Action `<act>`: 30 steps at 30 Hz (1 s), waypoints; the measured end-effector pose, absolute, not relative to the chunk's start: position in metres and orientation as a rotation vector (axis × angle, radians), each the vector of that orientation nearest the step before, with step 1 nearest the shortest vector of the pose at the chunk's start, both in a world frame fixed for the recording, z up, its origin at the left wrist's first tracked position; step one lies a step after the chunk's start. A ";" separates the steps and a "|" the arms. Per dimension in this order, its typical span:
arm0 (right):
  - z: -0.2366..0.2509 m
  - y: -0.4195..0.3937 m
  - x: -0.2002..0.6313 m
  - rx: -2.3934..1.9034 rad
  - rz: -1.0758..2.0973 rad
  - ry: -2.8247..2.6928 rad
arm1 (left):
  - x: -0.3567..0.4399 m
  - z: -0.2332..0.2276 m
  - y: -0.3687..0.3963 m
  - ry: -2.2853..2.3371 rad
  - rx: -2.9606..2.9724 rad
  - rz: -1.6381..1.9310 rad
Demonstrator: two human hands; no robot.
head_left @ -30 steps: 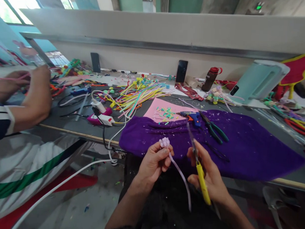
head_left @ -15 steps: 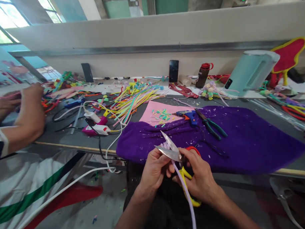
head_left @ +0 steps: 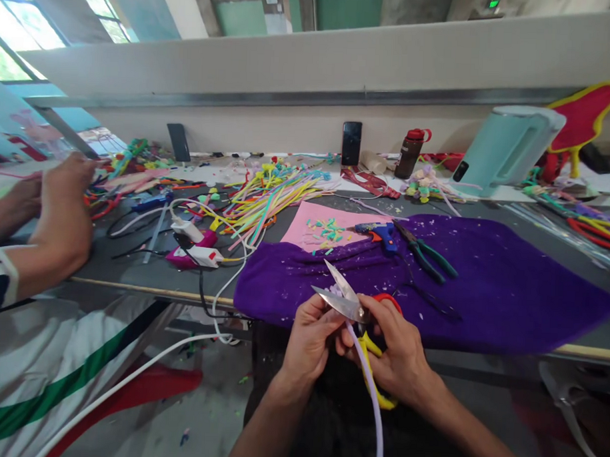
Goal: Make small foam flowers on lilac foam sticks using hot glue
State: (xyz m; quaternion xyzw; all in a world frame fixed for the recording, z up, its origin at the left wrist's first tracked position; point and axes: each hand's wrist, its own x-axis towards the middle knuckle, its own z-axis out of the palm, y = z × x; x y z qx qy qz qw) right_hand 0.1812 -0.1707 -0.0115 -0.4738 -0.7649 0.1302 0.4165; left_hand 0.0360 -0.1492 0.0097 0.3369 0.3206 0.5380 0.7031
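Note:
My left hand [head_left: 306,338] is closed, pinching a lilac chenille stem [head_left: 372,389] close to the scissor blades. The stem's long tail hangs down in front of my right wrist. In my right hand [head_left: 401,342] are scissors [head_left: 349,308] with red and yellow handles. Their blades stand apart and point up and left, just above my left fingertips. A lilac fuzzy bit shows behind the blades, and its exact shape is partly hidden. Beyond the hands, a pink sheet [head_left: 297,229] carries many small cut pieces [head_left: 329,233] in green, yellow and lilac.
A purple cloth [head_left: 493,282] covers the table front, with a blue glue gun [head_left: 379,232] and pliers [head_left: 429,256] on it. Left are coloured stems [head_left: 270,204] and a power strip [head_left: 197,255]. Another person's arm [head_left: 65,213] works at far left. A kettle [head_left: 510,152] stands back right.
The view has shifted slightly. My hands hold nearly the same pose with the blades still apart. The hanging end of the lilac stem has swung a little to the left.

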 end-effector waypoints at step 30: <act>-0.006 -0.168 0.183 -1.242 0.218 -1.955 | 0.031 0.015 -0.141 0.730 0.843 1.196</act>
